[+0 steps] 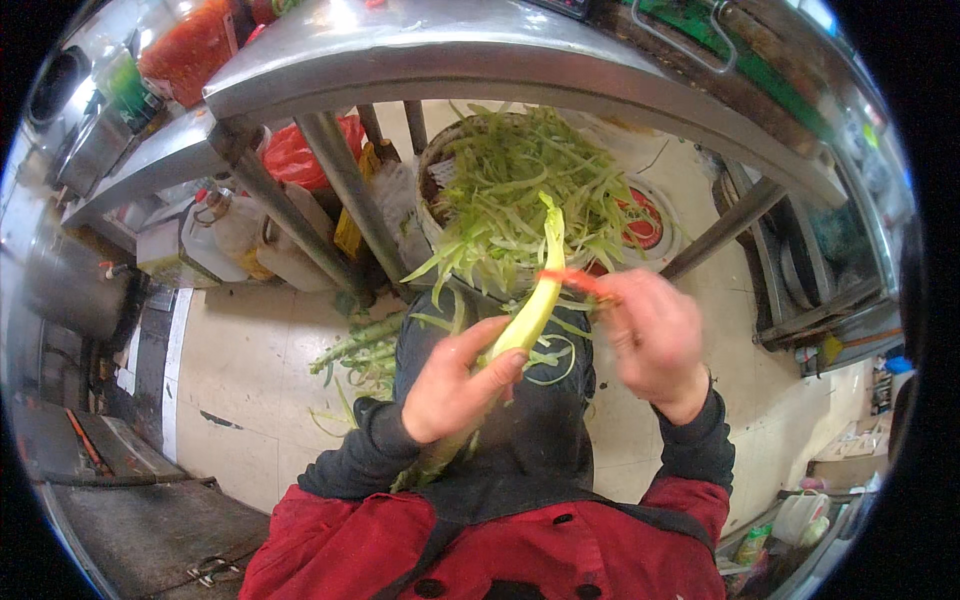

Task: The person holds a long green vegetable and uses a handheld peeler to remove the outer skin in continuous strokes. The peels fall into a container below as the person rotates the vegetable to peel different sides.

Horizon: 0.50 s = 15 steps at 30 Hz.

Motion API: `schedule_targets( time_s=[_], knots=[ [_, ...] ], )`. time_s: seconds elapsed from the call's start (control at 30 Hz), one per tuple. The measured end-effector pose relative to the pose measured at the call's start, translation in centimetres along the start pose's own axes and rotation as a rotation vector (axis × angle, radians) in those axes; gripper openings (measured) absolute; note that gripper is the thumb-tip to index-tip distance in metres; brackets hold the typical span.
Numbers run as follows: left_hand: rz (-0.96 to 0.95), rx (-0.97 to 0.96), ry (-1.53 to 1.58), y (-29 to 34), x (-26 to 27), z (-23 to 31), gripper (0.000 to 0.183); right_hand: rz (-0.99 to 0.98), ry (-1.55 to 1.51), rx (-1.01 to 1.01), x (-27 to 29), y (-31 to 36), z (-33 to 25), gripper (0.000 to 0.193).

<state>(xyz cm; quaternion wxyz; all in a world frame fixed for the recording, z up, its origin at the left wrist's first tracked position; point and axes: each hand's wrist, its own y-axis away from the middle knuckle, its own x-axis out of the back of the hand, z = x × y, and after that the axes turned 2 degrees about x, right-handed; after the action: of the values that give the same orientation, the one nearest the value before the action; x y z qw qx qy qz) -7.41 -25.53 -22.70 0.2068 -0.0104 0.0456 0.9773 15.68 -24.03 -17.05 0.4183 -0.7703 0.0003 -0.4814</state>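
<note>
My left hand [455,380] is closed around a long celtuce stalk [530,322] and holds it slanting up and away above my lap. The bared part is pale yellow-green and narrows to a leafy tip. My right hand [655,335] grips a red peeler [572,279], whose head lies against the upper stalk; the hand is slightly blurred. Beyond the tip, a basket [428,190] is heaped with green peelings [540,165]. Some loose strips hang over my dark-clothed knees.
A steel table [450,75] spans the space ahead, its legs flanking the basket. Unpeeled green stalks [365,340] and scraps lie on the floor to the left. Plastic jugs [225,240] and a red bag [315,150] stand further left. A round red-and-white lid [645,225] is right of the basket.
</note>
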Motion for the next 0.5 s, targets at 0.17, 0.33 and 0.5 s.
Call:
schedule_targets(
  time_s=[0.17,0.33,0.5],
  knots=[
    [0.061,-0.024,-0.205,0.7,-0.7,-0.4,0.047,0.007,0.301,0.083,0.2,-2.5,1.7,0.02],
    [0.119,-0.11,-0.265,0.9,-0.6,-0.2,0.048,0.088,0.289,-0.088,1.5,-3.1,3.4,0.016],
    [0.205,-0.13,-0.38,0.4,-0.6,0.2,0.048,-0.081,0.085,0.135,0.7,-1.6,0.4,0.017]
  ],
)
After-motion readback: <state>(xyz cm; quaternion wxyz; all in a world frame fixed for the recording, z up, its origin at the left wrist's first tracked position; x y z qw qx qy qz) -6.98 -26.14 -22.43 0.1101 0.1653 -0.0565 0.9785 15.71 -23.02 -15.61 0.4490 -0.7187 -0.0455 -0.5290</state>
